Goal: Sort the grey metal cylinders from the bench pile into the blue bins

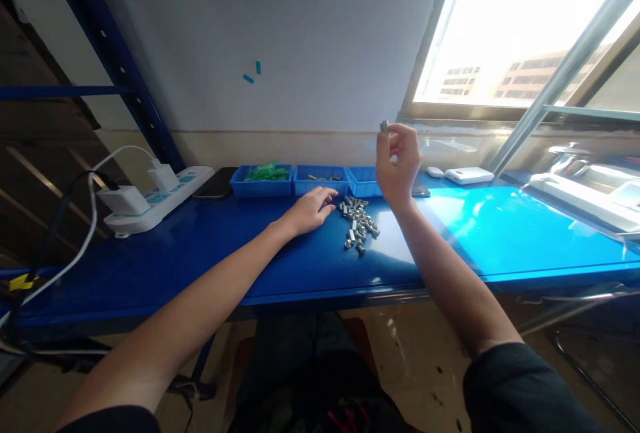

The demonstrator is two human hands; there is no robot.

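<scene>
My right hand (pixel 399 159) is raised above the table, its thumb and fingertips closed on a small metal piece (pixel 384 127). My left hand (pixel 312 211) rests low over the blue tabletop with its fingers apart and nothing in them. Just right of it lies a loose pile of silvery metal pieces (pixel 356 221). Behind stand three blue bins: the left bin (pixel 261 187) holds green material, the middle bin (pixel 321 187) has some metal pieces in it, and the right bin (pixel 365 186) is partly hidden by my right hand.
A white power strip (pixel 187 186) with plugs and cables stands at the left, beside a dark phone (pixel 217 183). White devices (pixel 469 175) lie at the back right near the window. The table's front edge (pixel 350 294) runs before my lap.
</scene>
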